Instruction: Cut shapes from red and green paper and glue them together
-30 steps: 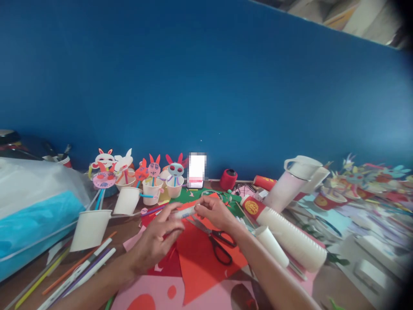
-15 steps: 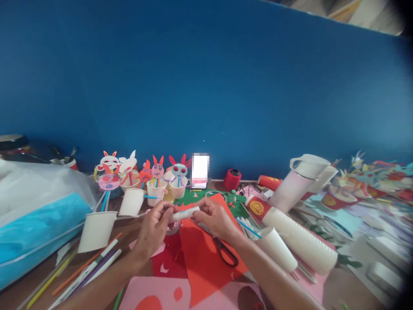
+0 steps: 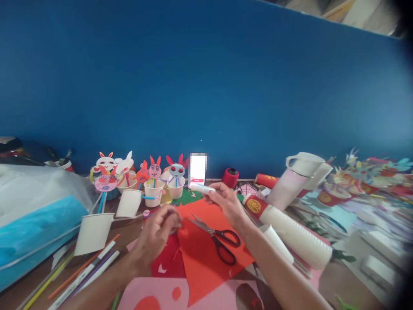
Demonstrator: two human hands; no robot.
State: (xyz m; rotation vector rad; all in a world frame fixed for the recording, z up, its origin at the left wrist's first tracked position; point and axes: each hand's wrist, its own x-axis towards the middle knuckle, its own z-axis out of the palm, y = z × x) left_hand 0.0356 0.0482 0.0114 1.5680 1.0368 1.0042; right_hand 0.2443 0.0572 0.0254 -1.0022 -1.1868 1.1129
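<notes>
My right hand (image 3: 223, 199) is closed around one end of a small white tube (image 3: 200, 187) that looks like glue. It is raised above the orange paper (image 3: 196, 267), and the tube points left. My left hand (image 3: 161, 228) is lower, over the left edge of that paper. Its fingers are curled together and slightly blurred, so whatever is between them cannot be made out. Black-handled scissors (image 3: 211, 232) lie on the orange sheet between my hands, blades toward the left hand. Dark red paper (image 3: 166, 258) with a small white scrap sits under my left wrist.
Paper cups with animal faces (image 3: 155, 172) stand at the back left, near a bright phone (image 3: 197, 168). A stack of paper cups (image 3: 293, 228) and a pitcher (image 3: 297, 178) are on the right. Markers (image 3: 93, 271) and a blue-white bag (image 3: 41, 228) occupy the left.
Both hands were on the white tube; my left hand has come off it and moved down. My right hand has carried the tube up and away, uncovering the scissors.
</notes>
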